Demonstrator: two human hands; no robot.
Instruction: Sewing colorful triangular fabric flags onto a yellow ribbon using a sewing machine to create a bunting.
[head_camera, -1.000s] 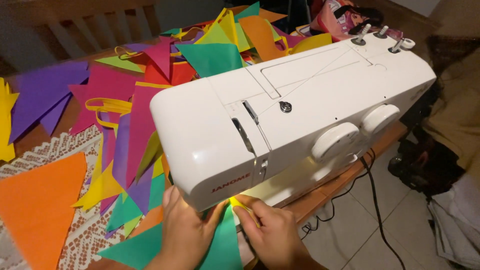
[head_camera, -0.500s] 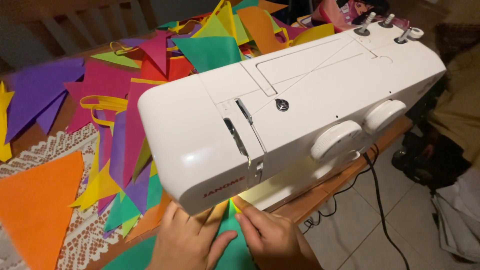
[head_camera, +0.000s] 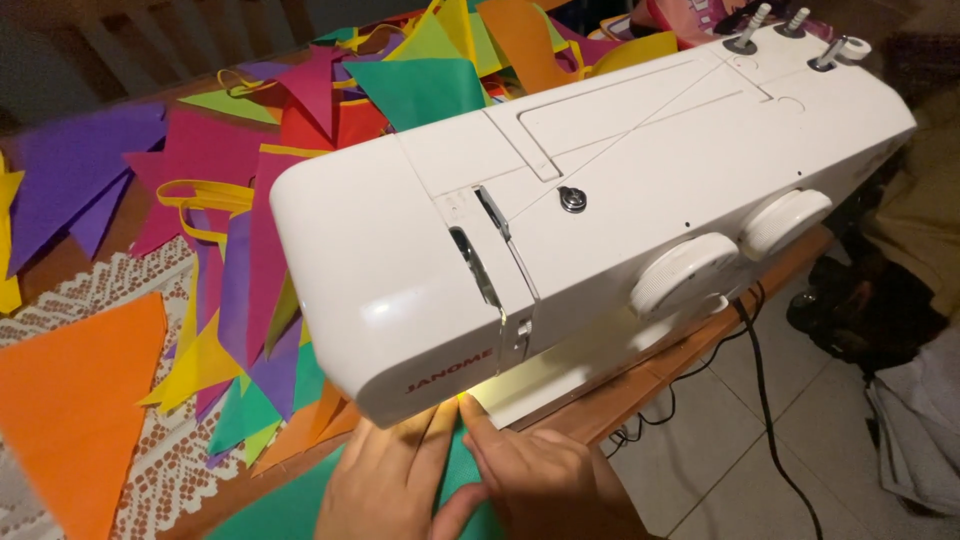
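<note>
Wooden table (head_camera: 640, 385) | sewing machine (head_camera: 600, 200) | left hand (head_camera: 385, 485), right hand (head_camera: 540, 480) flat, grips open, pressing green fabric (head_camera: 280, 510) beneath

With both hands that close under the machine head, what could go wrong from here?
1. The fingertips of the left hand and right hand press the green fabric right under the sewing machine; the needle is hidden from view, so a finger could get caught.
2. The black cord hangs off the table edge; a snag might tug the machine.
3. The loose flags piled beside it could get dragged in.
</note>
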